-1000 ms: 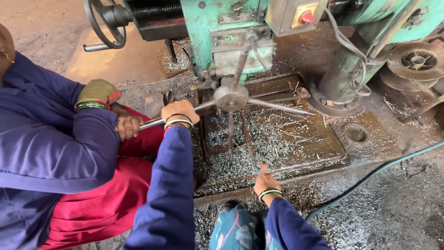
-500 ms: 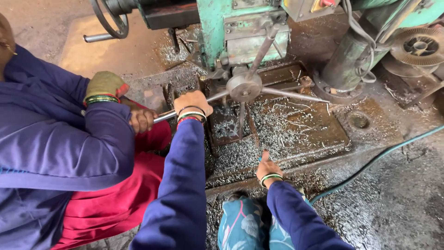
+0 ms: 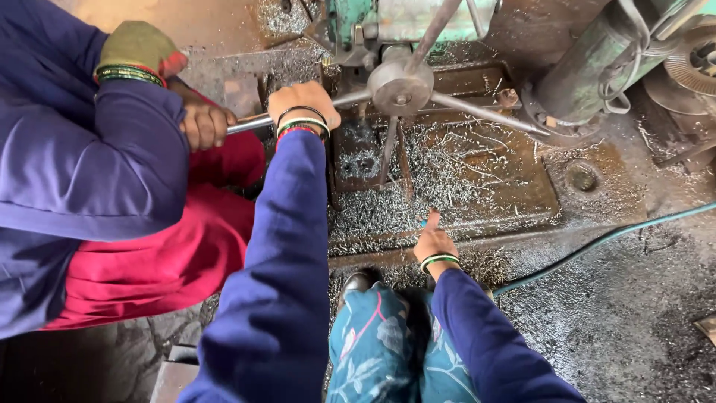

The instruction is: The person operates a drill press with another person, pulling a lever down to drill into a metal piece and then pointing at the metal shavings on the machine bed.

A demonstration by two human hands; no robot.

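Note:
My left hand (image 3: 302,104) is shut on a steel spoke handle (image 3: 250,123) of the drill press feed wheel, whose round hub (image 3: 400,84) sits just to its right. A co-worker's bare hand (image 3: 203,124) grips the outer end of the same spoke. Their other hand, in a green glove (image 3: 136,46), is raised farther left. My right hand (image 3: 435,243) rests on the front rim of the rusty base plate (image 3: 514,201), fingers curled and thumb sticking up. Green bangles circle both my wrists.
Metal shavings (image 3: 447,168) cover the base plate and the floor around it. A green machine column (image 3: 574,82) with cables stands at the right. A teal hose (image 3: 619,235) runs across the floor. My patterned knees (image 3: 380,343) and the co-worker's red garment (image 3: 164,261) fill the foreground.
The view has closed in on the machine and tilted down. Both my hands and the co-worker's hand keep their places; the spoke wheel has barely turned.

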